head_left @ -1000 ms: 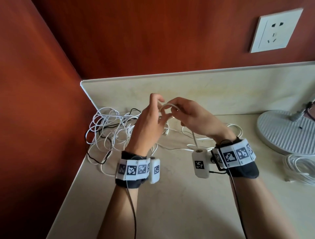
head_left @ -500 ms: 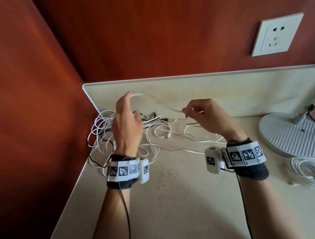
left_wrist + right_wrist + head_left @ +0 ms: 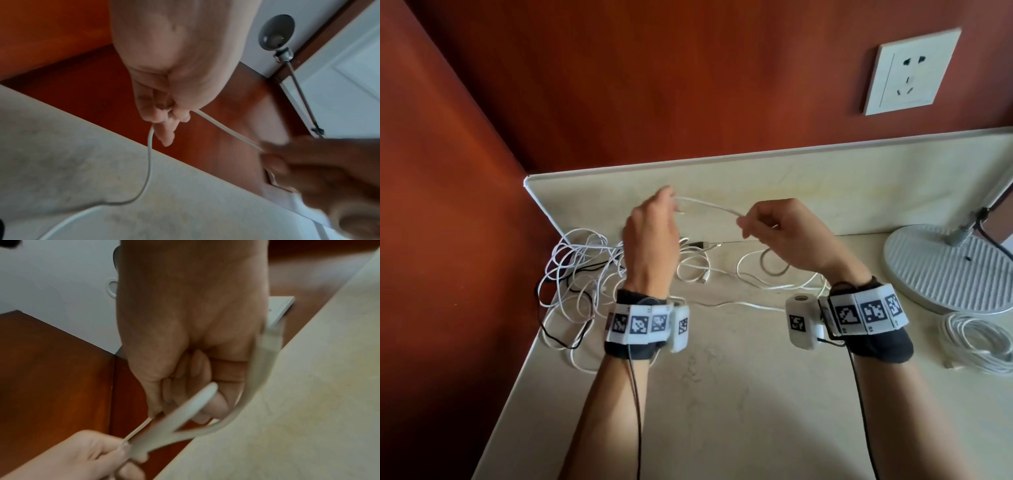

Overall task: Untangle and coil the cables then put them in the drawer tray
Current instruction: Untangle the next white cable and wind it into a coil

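Observation:
A white cable (image 3: 705, 205) is stretched in the air between my two hands, above the back of the cream counter. My left hand (image 3: 650, 236) pinches one part of it (image 3: 218, 125) between thumb and fingers. My right hand (image 3: 780, 233) pinches it further along (image 3: 139, 428), with a slack loop (image 3: 774, 263) hanging below the fist. A tangle of white and black cables (image 3: 585, 274) lies in the counter's left back corner, under and behind my left hand. No drawer tray shows in any view.
A coiled white cable (image 3: 976, 342) lies at the right edge of the counter (image 3: 722, 394). A round grey lamp base (image 3: 941, 267) stands behind it. The red wall carries a white socket (image 3: 911, 72). A low backsplash (image 3: 825, 171) closes the back.
My hands were together at the tangle one second ago. They have since lifted and drawn apart, pulling a length of white cable taut between them.

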Tool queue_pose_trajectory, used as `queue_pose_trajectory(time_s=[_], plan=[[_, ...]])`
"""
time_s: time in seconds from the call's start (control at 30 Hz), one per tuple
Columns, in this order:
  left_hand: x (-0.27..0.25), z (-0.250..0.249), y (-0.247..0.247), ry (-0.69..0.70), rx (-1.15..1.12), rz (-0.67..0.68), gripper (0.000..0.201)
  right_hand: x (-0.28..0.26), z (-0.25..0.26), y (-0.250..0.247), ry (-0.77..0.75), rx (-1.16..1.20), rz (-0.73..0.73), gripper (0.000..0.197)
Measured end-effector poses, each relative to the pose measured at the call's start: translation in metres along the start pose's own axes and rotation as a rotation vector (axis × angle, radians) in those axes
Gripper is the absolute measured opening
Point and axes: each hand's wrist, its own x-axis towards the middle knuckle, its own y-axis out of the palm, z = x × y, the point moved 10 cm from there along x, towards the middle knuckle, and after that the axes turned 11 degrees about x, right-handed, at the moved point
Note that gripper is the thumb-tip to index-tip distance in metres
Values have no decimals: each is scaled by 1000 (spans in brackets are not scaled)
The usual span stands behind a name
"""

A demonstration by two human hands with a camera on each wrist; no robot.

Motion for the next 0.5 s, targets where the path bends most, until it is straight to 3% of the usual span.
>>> queue_pose_trajectory(time_s=[0.13, 0.23, 0.3, 0.4, 0.5], plan=[[20, 42, 1, -193, 85, 31, 31, -3, -22, -21, 83, -79, -36, 40], [25, 45, 9, -238, 152, 91, 28, -1, -25, -25, 75, -119, -89, 42], [25, 22, 9, -147, 117, 54, 35, 0, -22, -29, 48, -89, -152, 44], [12, -35, 6, 99, -118, -15, 59, -1, -14, -37, 6, -29, -252, 46], [2, -76, 10, 288, -163, -20, 33, -2, -8, -44, -8, -10, -320, 44]])
